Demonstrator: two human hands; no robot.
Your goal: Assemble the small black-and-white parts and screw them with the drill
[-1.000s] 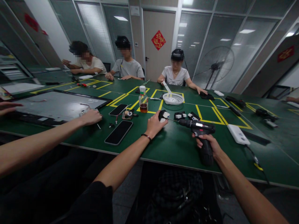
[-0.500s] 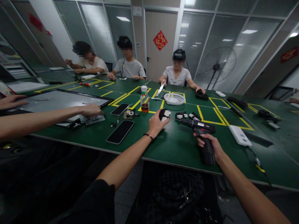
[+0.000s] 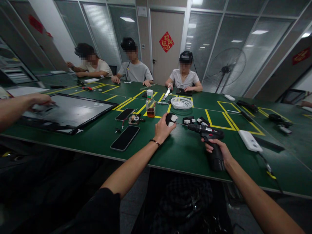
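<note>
My left hand is closed around a small black-and-white part, held at the table top; its exact kind is not clear. In my right hand is a black cordless drill, gripped by the handle with its bit pointing left. The bit's thin tip reaches the part in my left hand; whether it sits in a screw is too small to tell. Just beyond the drill's chuck lie two similar black-and-white pieces. Left of my left hand is a small mechanism with wires.
Two phones lie to the left, near a bottle of dark liquid. A white basket stands farther back. At right is a white power bank with a cable. A neighbour's hand works over a large flat panel. Several people sit opposite.
My hands, the drill and the held part stay nearly still. The neighbour's arm at left has drawn back, carrying a metal piece across the panel. A person opposite has brought a dark object inward.
</note>
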